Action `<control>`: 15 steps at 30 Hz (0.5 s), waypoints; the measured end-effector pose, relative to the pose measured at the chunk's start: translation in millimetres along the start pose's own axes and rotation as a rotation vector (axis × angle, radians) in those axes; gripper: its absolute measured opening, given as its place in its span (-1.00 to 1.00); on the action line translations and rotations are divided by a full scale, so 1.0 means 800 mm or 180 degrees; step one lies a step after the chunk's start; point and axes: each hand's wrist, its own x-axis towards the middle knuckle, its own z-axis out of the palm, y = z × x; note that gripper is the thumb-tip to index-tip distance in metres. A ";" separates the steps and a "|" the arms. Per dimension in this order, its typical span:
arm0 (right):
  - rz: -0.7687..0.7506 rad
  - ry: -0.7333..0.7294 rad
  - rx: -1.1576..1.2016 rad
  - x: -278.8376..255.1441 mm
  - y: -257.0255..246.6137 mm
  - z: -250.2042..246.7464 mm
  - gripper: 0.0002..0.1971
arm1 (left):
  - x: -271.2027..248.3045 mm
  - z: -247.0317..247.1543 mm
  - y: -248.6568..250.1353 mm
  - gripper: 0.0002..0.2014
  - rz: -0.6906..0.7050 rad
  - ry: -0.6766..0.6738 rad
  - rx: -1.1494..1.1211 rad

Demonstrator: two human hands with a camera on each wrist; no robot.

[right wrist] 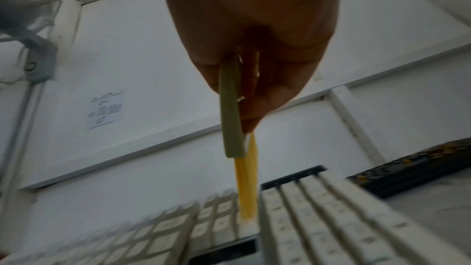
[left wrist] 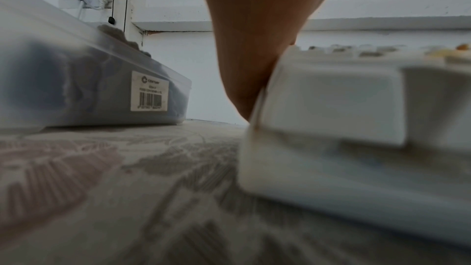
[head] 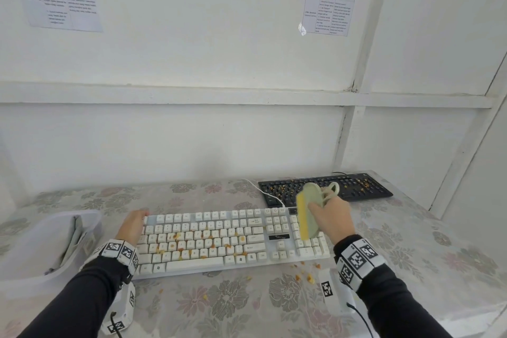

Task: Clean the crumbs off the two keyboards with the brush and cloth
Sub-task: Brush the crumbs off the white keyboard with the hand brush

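The white keyboard (head: pixel 219 241) lies on the flowered tablecloth (head: pixel 219 304) and serves as the landmark. From the head view, orange crumbs (head: pixel 192 244) dot its letter keys, and more crumbs lie on the cloth just in front of its right end. The right hand (head: pixel 327 218) hovers over the number pad at the keyboard's right end, fingers curled round a pale green brush (head: pixel 310 211) whose yellow bristles (head: pixel 301 218) point toward the keys. The right wrist view adds what the head view cannot show: the bristles reach down into the gap between the number pad and the neighbouring key block. The left hand (head: pixel 134 225) rests against the keyboard's far left corner; the left wrist view shows it pressed along the keyboard's left edge, but neither view shows how far its fingers are bent. Behind the white keyboard's right end lies a black keyboard (head: pixel 326 188), also strewn with crumbs. Left of the white keyboard stands a translucent plastic tub (head: pixel 16 277) holding a grey cloth (head: pixel 72 239); only the left wrist view shows the barcode label (left wrist: pixel 149 91) on the tub's side.
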 end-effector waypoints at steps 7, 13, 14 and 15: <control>-0.0629 -0.0435 0.0169 -0.021 -0.038 0.069 -0.79 | -0.001 0.000 0.001 -0.63 0.0050 0.0031 0.0066; -0.0341 -0.0747 -0.0635 -0.025 -0.028 0.073 -0.69 | 0.010 0.000 -0.005 -0.70 -0.0046 0.0065 0.0039; -0.0300 -0.0793 -0.0691 -0.026 -0.027 0.070 -0.69 | 0.011 0.000 -0.006 -0.72 -0.0059 0.0037 0.0073; -0.0286 -0.0833 -0.0742 -0.028 -0.028 0.067 -0.69 | 0.013 0.000 -0.008 -0.76 -0.0058 0.0020 0.0052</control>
